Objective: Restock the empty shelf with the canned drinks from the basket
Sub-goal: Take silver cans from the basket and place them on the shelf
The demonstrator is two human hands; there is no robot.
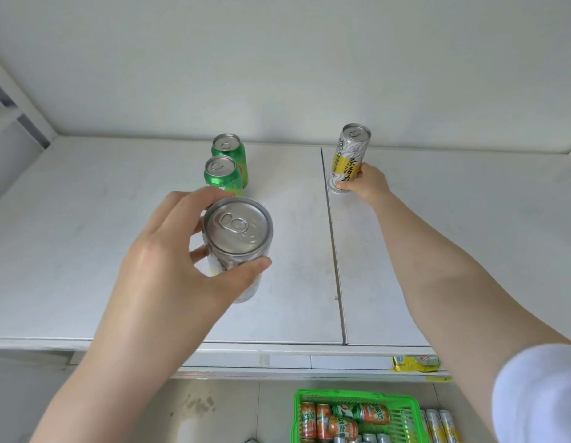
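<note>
Inside L hand (164, 266) fingers (190, 199): can (236, 230)

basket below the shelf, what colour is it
Bright green plastic basket, seen in the head view at the bottom edge.

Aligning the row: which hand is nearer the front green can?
Left; the left hand is just in front of the front green can, the right hand far to its right.

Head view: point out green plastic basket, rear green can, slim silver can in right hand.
green plastic basket (354, 395): head view, back rim.
rear green can (226, 144): head view, lid.
slim silver can (348, 156) in right hand (370, 184): head view, printed side.
</note>
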